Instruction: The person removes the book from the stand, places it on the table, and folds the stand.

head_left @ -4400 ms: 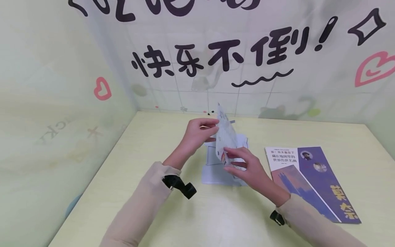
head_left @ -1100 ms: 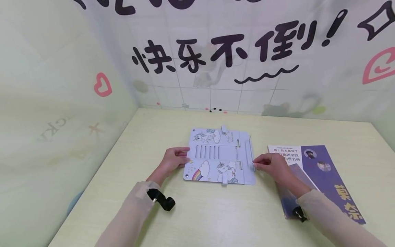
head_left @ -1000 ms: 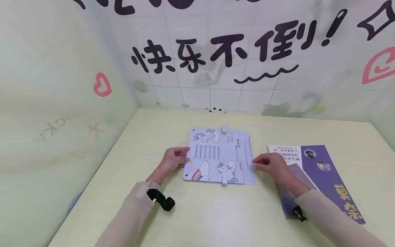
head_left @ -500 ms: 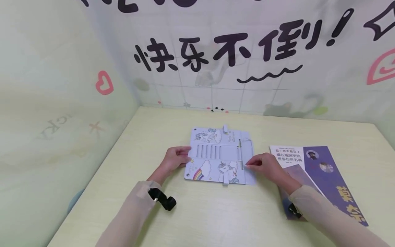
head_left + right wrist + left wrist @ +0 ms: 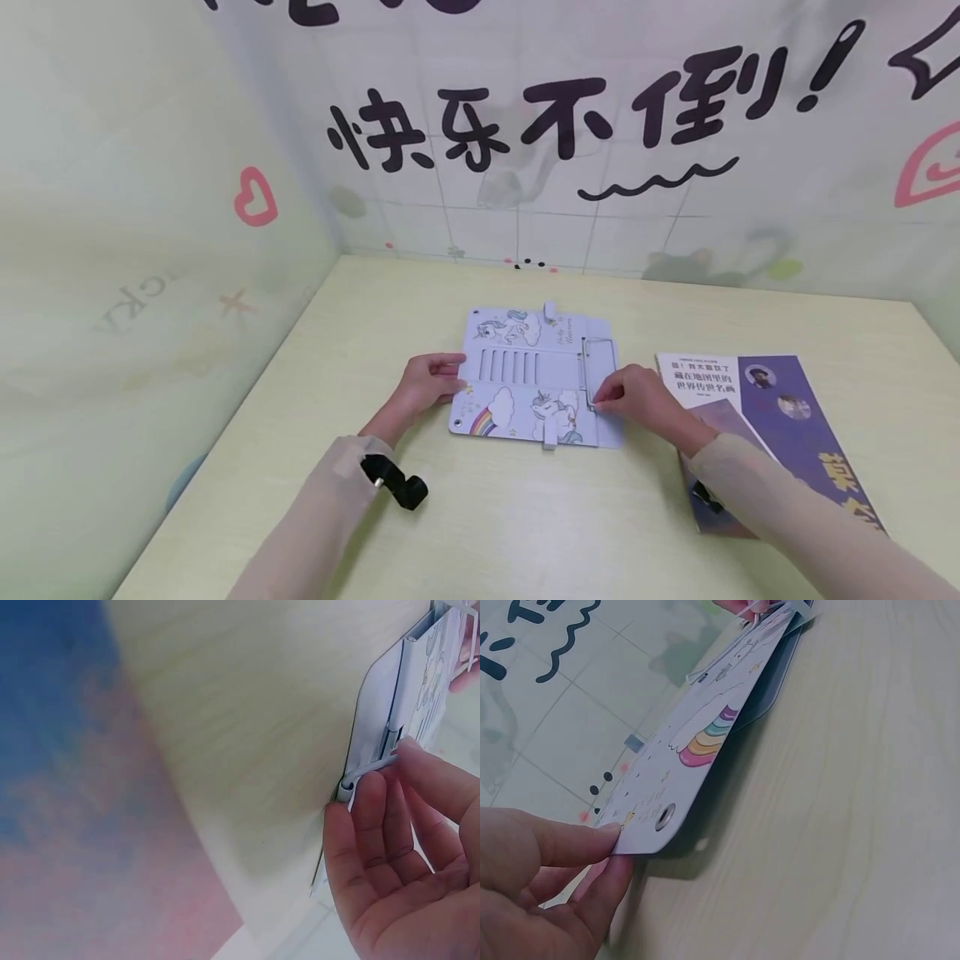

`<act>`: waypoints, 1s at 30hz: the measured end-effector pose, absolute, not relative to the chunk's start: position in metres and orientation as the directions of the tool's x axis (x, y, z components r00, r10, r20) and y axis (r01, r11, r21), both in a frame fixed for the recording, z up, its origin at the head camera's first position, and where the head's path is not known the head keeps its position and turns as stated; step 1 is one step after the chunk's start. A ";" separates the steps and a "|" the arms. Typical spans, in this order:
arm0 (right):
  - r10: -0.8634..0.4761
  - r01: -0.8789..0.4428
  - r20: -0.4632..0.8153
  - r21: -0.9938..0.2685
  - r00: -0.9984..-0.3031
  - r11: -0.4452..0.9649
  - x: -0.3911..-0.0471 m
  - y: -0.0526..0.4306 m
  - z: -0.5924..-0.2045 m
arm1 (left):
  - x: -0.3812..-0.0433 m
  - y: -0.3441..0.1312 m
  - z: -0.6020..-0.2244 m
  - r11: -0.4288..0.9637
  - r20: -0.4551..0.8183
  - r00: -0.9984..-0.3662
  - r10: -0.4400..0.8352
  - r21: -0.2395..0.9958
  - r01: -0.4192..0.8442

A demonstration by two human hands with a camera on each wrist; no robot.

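Observation:
A pale lilac folding book stand (image 5: 558, 368) with unicorn and rainbow prints lies on the table, its slotted middle panel facing up. My left hand (image 5: 427, 383) pinches its left edge between thumb and fingers. In the left wrist view that printed panel (image 5: 660, 776) slants above the table, with a grey base plate (image 5: 769, 690) beneath. At the stand's right end, my right hand (image 5: 637, 393) pinches the near corner of a wire support frame (image 5: 600, 339). The right wrist view shows thumb and fingertips on the white wire (image 5: 373, 766), beside its hinge.
A purple book (image 5: 810, 433) lies on the table to the right, partly under the right forearm. Page clips (image 5: 550, 433) stick out from the stand's near and far edges. A printed wall sheet (image 5: 480, 225) stands behind the table (image 5: 525, 525).
The stand, earlier held up on edge by both hands, now lies with its printed side up. My right hand has moved left, swinging the wire frame up from the right end. The left hand stays put lately.

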State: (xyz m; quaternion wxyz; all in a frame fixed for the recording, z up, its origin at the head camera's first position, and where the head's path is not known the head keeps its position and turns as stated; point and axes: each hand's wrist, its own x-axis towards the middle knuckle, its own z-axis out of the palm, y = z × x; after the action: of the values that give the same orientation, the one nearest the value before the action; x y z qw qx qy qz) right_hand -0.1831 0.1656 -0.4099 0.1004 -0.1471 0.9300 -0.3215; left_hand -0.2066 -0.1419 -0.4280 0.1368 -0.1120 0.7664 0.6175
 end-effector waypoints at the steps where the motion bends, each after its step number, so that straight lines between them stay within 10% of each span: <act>1: -0.334 -0.206 -0.096 -0.622 -0.938 0.756 -0.183 0.165 -0.410 | -0.207 -0.142 -0.428 0.217 -0.349 -0.937 -0.002 0.914 -0.341; 15: -0.351 -0.140 -0.214 -0.640 -0.912 0.755 -0.173 0.165 -0.390 | -0.233 -0.144 -0.395 0.575 -0.320 -0.943 0.090 0.790 -0.213; 30: -0.543 -0.308 -0.060 -0.770 -0.838 0.560 -0.123 0.134 -0.403 | -0.294 -0.069 -0.377 0.554 -0.270 -0.939 0.212 0.825 -0.112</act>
State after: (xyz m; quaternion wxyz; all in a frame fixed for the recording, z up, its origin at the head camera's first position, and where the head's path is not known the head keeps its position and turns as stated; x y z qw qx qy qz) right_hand -0.1231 0.1343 -0.4030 0.1469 -0.2442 0.8708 -0.4007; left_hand -0.2936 -0.0688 -0.3769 0.1718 0.0287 0.8646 0.4713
